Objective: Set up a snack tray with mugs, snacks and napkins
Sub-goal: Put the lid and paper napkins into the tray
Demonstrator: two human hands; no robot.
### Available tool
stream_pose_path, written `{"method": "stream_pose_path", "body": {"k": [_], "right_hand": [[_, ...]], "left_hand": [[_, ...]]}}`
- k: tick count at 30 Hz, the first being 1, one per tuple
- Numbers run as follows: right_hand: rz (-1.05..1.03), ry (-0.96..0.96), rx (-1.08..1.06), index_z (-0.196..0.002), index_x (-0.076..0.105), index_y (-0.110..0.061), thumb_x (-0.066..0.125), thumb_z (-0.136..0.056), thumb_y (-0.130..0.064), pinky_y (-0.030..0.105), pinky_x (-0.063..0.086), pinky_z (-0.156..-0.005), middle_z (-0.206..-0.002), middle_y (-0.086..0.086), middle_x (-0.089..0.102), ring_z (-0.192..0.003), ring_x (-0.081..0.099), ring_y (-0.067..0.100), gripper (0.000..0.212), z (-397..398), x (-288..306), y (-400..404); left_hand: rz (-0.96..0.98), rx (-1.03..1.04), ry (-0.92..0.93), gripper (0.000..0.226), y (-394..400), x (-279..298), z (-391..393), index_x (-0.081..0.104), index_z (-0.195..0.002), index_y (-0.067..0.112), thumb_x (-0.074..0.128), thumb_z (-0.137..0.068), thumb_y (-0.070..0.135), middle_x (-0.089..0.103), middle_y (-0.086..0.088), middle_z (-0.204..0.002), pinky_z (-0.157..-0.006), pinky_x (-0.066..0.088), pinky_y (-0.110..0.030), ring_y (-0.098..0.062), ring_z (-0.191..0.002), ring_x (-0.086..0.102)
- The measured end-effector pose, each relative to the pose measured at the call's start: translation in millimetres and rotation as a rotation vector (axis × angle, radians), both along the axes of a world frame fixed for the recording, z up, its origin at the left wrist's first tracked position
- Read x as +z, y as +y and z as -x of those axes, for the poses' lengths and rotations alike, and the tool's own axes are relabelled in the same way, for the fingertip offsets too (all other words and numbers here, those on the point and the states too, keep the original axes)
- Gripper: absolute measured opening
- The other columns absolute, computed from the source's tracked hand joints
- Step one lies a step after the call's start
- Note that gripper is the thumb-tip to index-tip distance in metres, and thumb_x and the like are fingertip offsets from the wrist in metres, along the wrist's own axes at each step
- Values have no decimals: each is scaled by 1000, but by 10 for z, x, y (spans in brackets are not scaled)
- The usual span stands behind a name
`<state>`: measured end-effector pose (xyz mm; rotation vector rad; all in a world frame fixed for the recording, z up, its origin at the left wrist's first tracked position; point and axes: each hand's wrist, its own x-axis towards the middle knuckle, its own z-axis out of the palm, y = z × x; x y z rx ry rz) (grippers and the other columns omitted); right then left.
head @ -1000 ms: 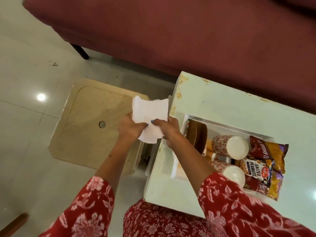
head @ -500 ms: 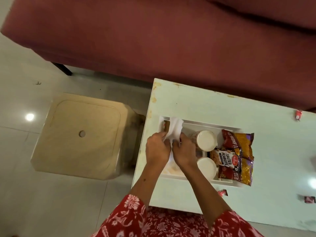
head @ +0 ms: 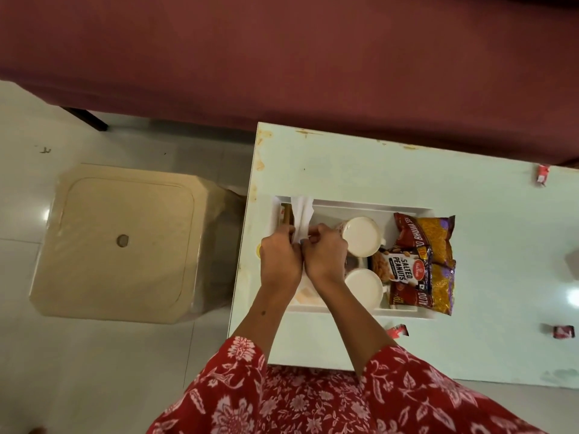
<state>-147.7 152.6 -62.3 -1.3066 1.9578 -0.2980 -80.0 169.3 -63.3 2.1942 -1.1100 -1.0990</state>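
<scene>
napkin (head: 301,218) lowered — seemingly pinched, both fingers (head: 305,242)

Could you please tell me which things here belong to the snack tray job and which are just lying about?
Belonging to the job:
white rectangular tray
white paper napkin, held by left hand and right hand
two patterned mugs
salted peanuts packet
red and yellow snack packets

Lying about:
small red wrappers on pale green table
beige plastic stool
maroon sofa
</scene>
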Motion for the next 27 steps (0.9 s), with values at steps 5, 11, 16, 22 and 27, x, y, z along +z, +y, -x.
{"method": "stream_pose_path", "body": {"k": [5,11,16,22,27], "right_hand": [[14,27,88,-87,62,-7,58,-81,-4,21,41,-59,-84,11,68,-72,60,23,8,19,-65,25],[49,197,397,-100,63,-8,53,-86,-8,38,51,-63,-110,12,51,-85,60,32,18,84,-131,78],[102,110,450,-101,69,-11,57,-87,-13,35,53,-66,-119,7,52,-101,57,26,18,181,-143,105],[263,-11,303,-105,68,-17,60,-88,-23,32,53,-72,-119,3,59,-86,66,23,20,587,26,230],[386,77,-20,-101,68,-7,60,-88,-14,32,49,-73,-104,14,65,-86,65,30,16,1471,64,356]], "left_hand": [[24,-135,-86,14,74,15,-18,56,-98,5,50,-86,9,65,-18,-86,-71,48,-42,-35,-80,60],[-16,-336,-209,18,155,-74,28,58,-106,6,50,-90,8,68,-14,-99,-78,53,-36,-30,-84,65],[19,-233,-198,21,293,-81,35,61,-107,7,53,-88,6,69,-14,-97,-79,51,-34,-29,-84,64],[111,-14,-123,24,403,-4,-77,64,-96,9,67,-74,1,70,-8,-88,-71,56,-33,-23,-76,65],[89,278,-61,27,349,-41,-110,61,-106,6,67,-80,14,66,-11,-102,-69,45,-23,-19,-82,61]]}}
